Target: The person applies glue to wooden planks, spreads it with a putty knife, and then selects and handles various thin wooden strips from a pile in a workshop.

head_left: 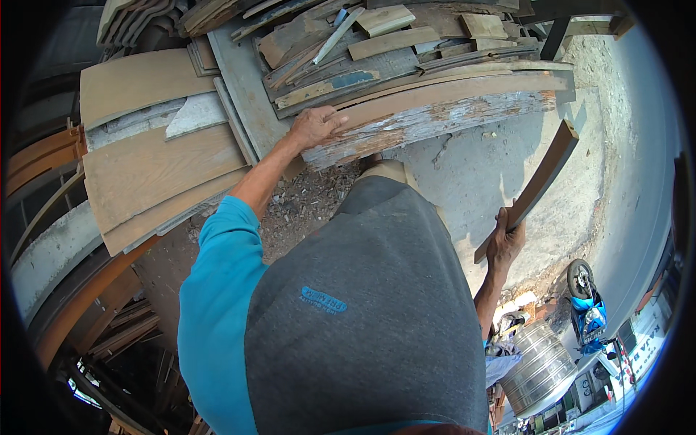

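My left hand [315, 127] is closed over the near-left end of a long wooden plank [435, 112], its fingers curled on the top face. The plank's side edge is weathered, with pale, flaking paint. It lies along the front of a stack of wood offcuts. Away to the right, my right hand [505, 239] is wrapped around a narrow brown wooden batten [540, 177]. That batten is raised and tilted, its far end up and to the right, apart from the plank.
Mixed offcuts [391, 43] are piled behind the plank. Flat boards [167, 174] are stacked at left. Rubble and chips [304, 199] cover the ground by my legs. A ribbed metal drum [538, 368] and a blue motorcycle [586, 312] stand at lower right, near a road [645, 181].
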Tool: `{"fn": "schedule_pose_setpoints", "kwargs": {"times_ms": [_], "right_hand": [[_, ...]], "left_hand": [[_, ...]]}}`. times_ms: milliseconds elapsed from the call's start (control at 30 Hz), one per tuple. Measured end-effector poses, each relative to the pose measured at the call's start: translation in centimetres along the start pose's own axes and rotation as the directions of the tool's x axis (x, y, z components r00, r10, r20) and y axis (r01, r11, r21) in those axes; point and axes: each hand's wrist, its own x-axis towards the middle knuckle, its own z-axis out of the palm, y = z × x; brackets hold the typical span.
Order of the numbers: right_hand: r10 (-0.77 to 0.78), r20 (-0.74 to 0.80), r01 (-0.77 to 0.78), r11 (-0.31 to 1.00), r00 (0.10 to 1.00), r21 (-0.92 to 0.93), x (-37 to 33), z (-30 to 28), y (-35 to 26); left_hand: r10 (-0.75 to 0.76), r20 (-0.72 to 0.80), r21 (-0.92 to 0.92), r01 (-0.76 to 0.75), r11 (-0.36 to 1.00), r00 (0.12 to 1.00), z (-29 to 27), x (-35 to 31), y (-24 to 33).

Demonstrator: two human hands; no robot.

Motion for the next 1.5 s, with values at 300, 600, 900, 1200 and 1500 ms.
{"fn": "schedule_pose_setpoints", "kwargs": {"times_ms": [300, 600, 900, 1200, 1500], "right_hand": [[0.232, -0.083, -0.220, 0.967, 0.969, 0.131, -4.2, 2.3, 0.2], [0.317, 0.094, -0.316, 0.948, 0.944, -0.024, -6.1, 3.5, -1.7], [0.454, 0.150, -0.442, 0.890, 0.878, -0.110, -8.6, 4.1, -3.1], [0.426, 0.178, -0.415, 0.905, 0.887, -0.095, -7.8, 5.6, -4.1], [0.416, 0.176, -0.401, 0.909, 0.892, -0.113, -7.2, 5.2, -3.3]], "left_hand": [[0.197, -0.337, 0.111, -0.169, 0.979, 0.921, -4.2, 8.0, -0.6], [0.284, -0.378, 0.261, -0.193, 0.946, 0.881, -0.1, 20.4, 3.8], [-0.039, -0.154, 0.311, 0.086, 0.946, 0.987, 1.0, 22.8, 7.3], [0.120, -0.083, 0.432, -0.073, 0.899, 0.989, 0.8, 21.8, 5.7], [0.111, -0.200, 0.175, -0.076, 0.982, 0.974, 1.6, 23.0, 3.5]]}}
